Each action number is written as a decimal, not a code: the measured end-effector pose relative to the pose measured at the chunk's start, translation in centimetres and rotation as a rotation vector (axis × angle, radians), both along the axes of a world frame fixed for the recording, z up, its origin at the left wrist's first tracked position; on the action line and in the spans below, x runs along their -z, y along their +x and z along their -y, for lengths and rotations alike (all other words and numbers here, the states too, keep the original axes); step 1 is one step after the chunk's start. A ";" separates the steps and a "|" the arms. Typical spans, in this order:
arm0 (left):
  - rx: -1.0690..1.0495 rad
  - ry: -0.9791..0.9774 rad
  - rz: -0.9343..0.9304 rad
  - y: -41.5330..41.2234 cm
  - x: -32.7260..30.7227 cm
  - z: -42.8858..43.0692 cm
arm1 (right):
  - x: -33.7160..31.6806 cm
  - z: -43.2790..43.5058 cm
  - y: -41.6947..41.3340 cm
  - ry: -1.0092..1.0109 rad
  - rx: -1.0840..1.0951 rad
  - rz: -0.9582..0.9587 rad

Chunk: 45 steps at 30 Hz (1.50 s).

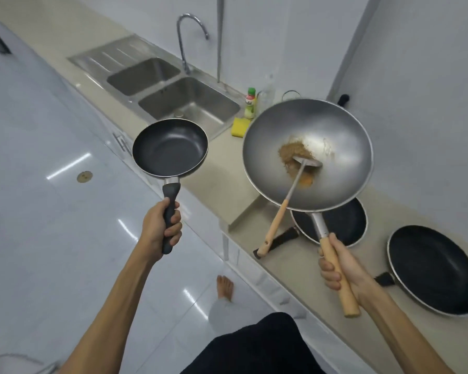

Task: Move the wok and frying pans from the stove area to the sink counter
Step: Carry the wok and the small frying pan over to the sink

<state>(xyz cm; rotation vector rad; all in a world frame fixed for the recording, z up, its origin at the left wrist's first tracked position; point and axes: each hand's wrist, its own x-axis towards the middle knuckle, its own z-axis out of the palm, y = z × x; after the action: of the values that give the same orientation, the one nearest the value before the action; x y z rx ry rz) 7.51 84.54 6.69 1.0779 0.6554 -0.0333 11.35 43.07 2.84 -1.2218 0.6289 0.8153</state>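
My left hand (160, 226) grips the black handle of a small black frying pan (170, 147), held in the air over the counter's front edge near the sink. My right hand (338, 268) holds the wooden handle of a large steel wok (322, 130), lifted above the counter. Brown food residue and a metal spatula with a wooden handle (277, 222) lie inside the wok. Under the wok sits a second black frying pan (343, 225), partly hidden. A third, larger black frying pan (434, 268) rests on the lower counter at the right.
A steel double sink (216, 125) with a drainboard and a curved tap (183, 44) lies at the far middle. Beside it stand a green-capped bottle (250, 103) and a yellow sponge (239, 126). The beige counter (227, 168) steps down toward the pans. My bare foot (224, 287) is on the white floor.
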 end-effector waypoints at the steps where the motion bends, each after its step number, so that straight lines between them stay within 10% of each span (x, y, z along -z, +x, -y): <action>1: -0.017 0.004 -0.011 1.1 0.0 -1.6 | -0.1 -2.0 1.9 -0.004 -0.027 -0.009; 21: -0.332 -0.019 -0.061 15.6 2.5 -33.1 | 0.6 -39.2 28.9 -0.086 -0.343 -0.055; 45: -0.387 -0.051 -0.102 32.9 4.5 -83.2 | 4.1 -96.0 54.0 0.145 -0.240 -0.134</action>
<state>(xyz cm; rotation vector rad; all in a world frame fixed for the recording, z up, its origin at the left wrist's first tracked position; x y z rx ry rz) 40.41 167.70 2.16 0.8898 0.9414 0.2302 65.31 139.09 -1.30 -1.1291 0.5262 1.1320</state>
